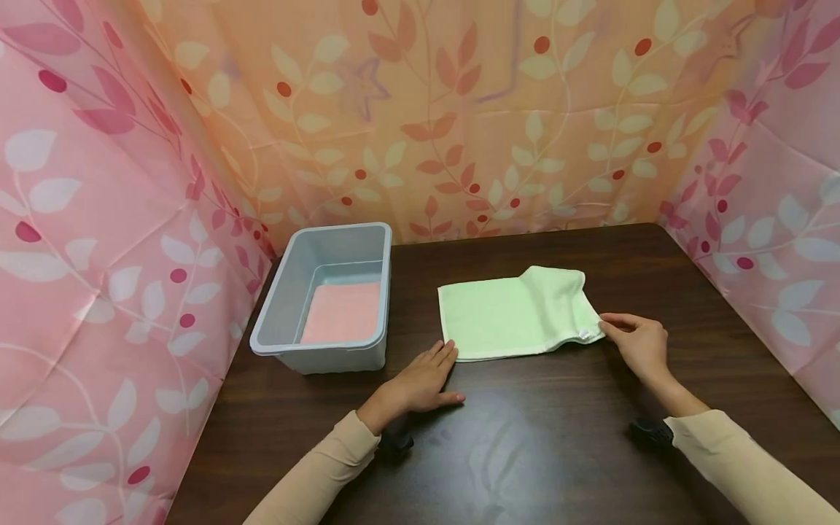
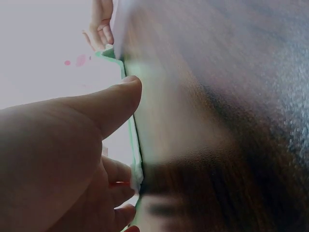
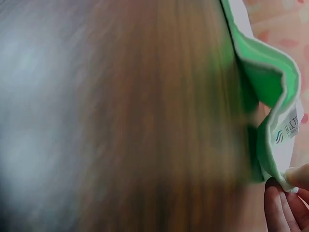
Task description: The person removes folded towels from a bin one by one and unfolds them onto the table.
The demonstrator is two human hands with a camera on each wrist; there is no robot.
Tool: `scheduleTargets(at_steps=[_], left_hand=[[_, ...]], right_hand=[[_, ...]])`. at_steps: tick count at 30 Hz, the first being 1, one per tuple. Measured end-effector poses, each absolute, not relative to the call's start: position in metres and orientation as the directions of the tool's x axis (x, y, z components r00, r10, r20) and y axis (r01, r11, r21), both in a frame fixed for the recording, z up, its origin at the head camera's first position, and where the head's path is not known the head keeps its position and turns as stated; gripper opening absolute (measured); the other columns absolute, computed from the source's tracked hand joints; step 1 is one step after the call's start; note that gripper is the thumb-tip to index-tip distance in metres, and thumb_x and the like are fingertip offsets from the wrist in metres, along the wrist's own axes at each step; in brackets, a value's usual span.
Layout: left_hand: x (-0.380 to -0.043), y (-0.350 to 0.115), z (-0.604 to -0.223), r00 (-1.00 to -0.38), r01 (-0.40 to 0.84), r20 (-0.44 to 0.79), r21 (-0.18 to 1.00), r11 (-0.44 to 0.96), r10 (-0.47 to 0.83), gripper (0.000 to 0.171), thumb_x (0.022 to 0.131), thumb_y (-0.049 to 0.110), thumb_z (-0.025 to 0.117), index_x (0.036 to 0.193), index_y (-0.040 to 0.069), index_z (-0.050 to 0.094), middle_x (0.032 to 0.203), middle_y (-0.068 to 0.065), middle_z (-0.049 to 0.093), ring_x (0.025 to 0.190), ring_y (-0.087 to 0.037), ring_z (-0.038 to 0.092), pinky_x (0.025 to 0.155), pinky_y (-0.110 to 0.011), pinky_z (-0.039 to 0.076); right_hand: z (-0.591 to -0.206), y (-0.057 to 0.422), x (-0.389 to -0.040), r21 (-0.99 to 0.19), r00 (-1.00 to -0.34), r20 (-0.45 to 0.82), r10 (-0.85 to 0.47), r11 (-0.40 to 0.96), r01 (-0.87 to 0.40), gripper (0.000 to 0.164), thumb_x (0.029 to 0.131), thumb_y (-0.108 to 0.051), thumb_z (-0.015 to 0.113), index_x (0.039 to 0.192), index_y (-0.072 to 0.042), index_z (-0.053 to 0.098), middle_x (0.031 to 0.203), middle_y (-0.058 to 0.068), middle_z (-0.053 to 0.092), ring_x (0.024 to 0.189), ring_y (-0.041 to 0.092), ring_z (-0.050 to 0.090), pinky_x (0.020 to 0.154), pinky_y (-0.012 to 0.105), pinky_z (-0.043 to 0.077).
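Observation:
A light green towel (image 1: 499, 313) lies folded on the table, flat on its left side and rumpled and raised toward the right. My left hand (image 1: 426, 379) rests with fairly straight fingers at the towel's near left corner, its thumb spread away on the tabletop. At the other end, my right hand (image 1: 639, 348) pinches the near right corner between thumb and fingertips. A small white label (image 3: 292, 126) shows near that corner in the right wrist view, where the towel's layers bow up off the wood.
A grey plastic bin (image 1: 282, 306) stands left of the towel, with a folded pink cloth (image 1: 343, 312) on its bottom. Beneath everything is a dark wooden table (image 1: 525, 452). Floral curtains (image 1: 453, 109) enclose its back and both sides.

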State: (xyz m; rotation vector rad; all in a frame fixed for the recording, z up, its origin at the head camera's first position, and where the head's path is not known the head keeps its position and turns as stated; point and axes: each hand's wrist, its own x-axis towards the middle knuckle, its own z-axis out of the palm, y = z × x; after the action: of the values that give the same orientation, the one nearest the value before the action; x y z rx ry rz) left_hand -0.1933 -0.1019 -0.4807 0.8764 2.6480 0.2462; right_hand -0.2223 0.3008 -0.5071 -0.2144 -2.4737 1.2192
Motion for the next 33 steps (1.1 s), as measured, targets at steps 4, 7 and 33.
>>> scheduleTargets(at_steps=[4, 7, 33], left_hand=[[-0.194, -0.102, -0.482, -0.754, 0.541, -0.265, 0.270, 0.797, 0.601, 0.087, 0.096, 0.054, 0.055, 0.158, 0.006, 0.019, 0.168, -0.011, 0.013, 0.157, -0.029, 0.011, 0.125, -0.046, 0.022], [-0.194, -0.103, -0.482, -0.755, 0.537, -0.266, 0.273, 0.798, 0.599, 0.087, 0.096, 0.054, 0.056, 0.158, 0.006, 0.019, 0.168, -0.010, 0.013, 0.157, -0.029, 0.011, 0.125, -0.046, 0.022], [-0.194, -0.104, -0.483, -0.758, 0.535, -0.263, 0.273, 0.799, 0.597, 0.087, 0.096, 0.054, 0.055, 0.158, 0.007, 0.019, 0.168, -0.010, 0.013, 0.157, -0.028, 0.010, 0.126, -0.045, 0.022]], right_hand=[[-0.509, 0.311, -0.218, -0.776, -0.913, 0.252, 0.320, 0.631, 0.007, 0.027, 0.087, -0.025, 0.076, 0.105, -0.004, 0.078, 0.068, -0.040, 0.058, 0.060, -0.019, 0.056, 0.051, 0.011, 0.045], [-0.510, 0.318, -0.215, -0.762, -0.908, 0.247, 0.337, 0.647, 0.033, 0.028, 0.087, -0.026, 0.076, 0.105, -0.005, 0.078, 0.066, -0.043, 0.055, 0.059, -0.021, 0.054, 0.052, 0.010, 0.044], [-0.497, 0.325, -0.217, -0.465, -0.948, 0.301, 0.106, 0.884, -0.049, 0.013, 0.084, -0.012, 0.074, 0.090, -0.001, 0.080, 0.092, 0.028, 0.074, 0.080, 0.048, 0.066, 0.056, 0.044, 0.046]])
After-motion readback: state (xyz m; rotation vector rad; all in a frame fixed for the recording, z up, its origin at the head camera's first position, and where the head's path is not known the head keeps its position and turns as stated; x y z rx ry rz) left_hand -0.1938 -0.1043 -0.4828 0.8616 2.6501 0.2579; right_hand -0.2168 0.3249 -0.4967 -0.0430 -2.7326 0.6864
